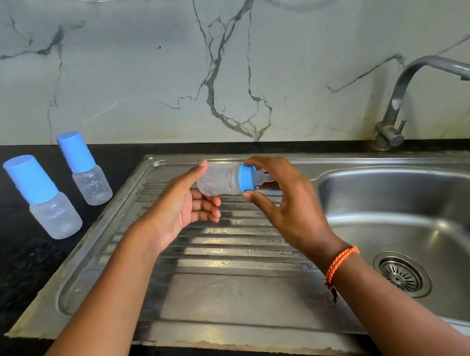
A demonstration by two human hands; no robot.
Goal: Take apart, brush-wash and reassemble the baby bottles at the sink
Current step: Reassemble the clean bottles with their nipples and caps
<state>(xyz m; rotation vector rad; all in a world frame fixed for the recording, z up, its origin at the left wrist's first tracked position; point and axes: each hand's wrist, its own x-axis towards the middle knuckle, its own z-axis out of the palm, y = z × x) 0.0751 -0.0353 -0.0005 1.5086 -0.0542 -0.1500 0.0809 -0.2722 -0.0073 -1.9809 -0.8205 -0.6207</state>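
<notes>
Clear bottle (219,179) held sideways over drainboard (212,285) — left hand (182,205) grips base to steady it, right hand (282,195) fingers pinch blue collar (247,177), likely to twist. Two capped bottles (43,197) wait on bench (6,267).

The bench (5,261) is black with small light speckles and it runs along a grey marble wall (153,69). A steel sink unit (213,294) is set into the bench, with a ribbed draining board on its left part and a deep basin (441,210) with a round drain (402,274) on its right part. Two capped bottles stand upright on the bench near its left edge, beside the draining board: the nearer bottle (43,197) and the farther bottle (84,167), which is closer to the back edge. A steel tap (414,94) stands at the back edge, behind the basin
</notes>
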